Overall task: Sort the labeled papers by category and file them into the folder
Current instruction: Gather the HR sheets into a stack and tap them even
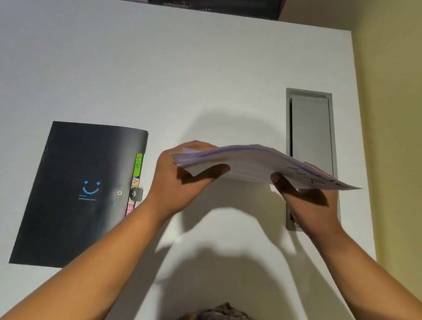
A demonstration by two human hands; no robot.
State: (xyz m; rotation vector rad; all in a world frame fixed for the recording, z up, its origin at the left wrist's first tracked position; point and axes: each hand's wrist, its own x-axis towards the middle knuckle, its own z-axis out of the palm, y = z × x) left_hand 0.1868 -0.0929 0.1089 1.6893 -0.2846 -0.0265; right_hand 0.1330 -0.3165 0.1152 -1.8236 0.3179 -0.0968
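A stack of white papers (254, 163) is held up above the white table, nearly edge-on to me, with handwriting that looks like "HR" on the top sheet's right end. My left hand (178, 180) grips the stack's left end, thumb on top. My right hand (308, 197) grips its right end from below. A black folder (74, 197) lies shut on the table to the left of my left hand. It has a blue smiley print, a snap clasp and coloured index tabs (136, 177) along its right edge; the green one reads "HR".
A grey cable hatch (310, 129) is set into the white table (161, 75) behind my right hand. A yellow wall (405, 129) runs along the table's right edge. The far table edge meets a dark purple wall.
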